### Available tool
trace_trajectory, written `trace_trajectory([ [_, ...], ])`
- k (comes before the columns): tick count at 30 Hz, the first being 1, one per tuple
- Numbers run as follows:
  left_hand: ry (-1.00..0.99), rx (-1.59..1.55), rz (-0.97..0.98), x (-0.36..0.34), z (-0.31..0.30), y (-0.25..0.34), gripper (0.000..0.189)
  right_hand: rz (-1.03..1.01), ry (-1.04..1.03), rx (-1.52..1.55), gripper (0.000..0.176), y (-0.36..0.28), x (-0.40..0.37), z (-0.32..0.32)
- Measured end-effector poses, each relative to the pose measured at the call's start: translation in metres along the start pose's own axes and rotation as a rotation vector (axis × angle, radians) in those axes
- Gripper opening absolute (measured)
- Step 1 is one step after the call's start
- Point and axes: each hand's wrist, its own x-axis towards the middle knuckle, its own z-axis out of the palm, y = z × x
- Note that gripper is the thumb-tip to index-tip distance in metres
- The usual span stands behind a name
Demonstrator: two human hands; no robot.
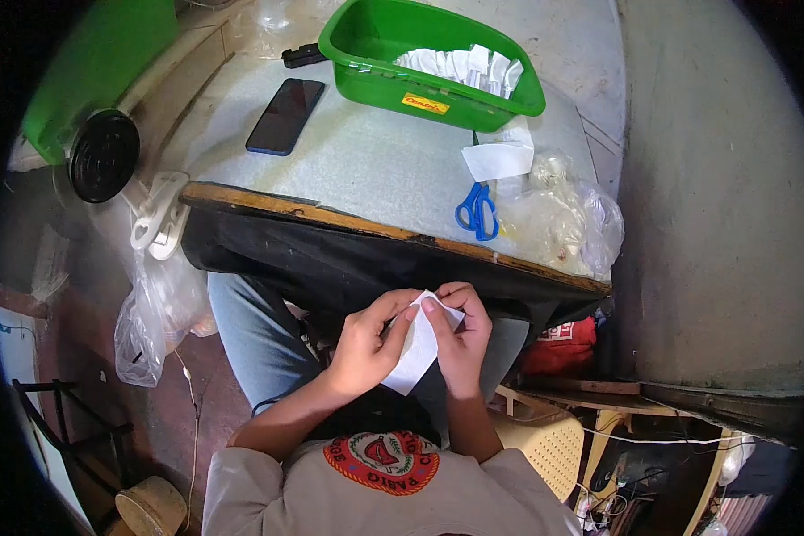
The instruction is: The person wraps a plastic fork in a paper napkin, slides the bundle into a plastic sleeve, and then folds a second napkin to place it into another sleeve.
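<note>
Over my lap, a small white piece of paper is held between both hands, its lower end hanging down. My left hand pinches its upper left edge between thumb and fingers. At its upper right edge, my right hand presses with the thumb on the near face and the fingers curled behind. The top of the paper looks folded or bent, partly covered by the thumbs. Beyond the hands, blue-handled scissors lie on the table beside a white paper stack.
A green basin holding several white pieces stands on the table. A phone lies left of it, clear plastic bags to the right. A fan is at the left, and a wall bounds the right.
</note>
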Motion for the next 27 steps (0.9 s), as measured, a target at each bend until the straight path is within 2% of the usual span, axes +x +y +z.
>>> trace_trajectory([
  [27, 0.016, 0.002, 0.031, 0.0005, 0.0013, -0.0040, 0.020, 0.003, 0.001, 0.009, 0.019, 0.0014, -0.0004, -0.0014],
])
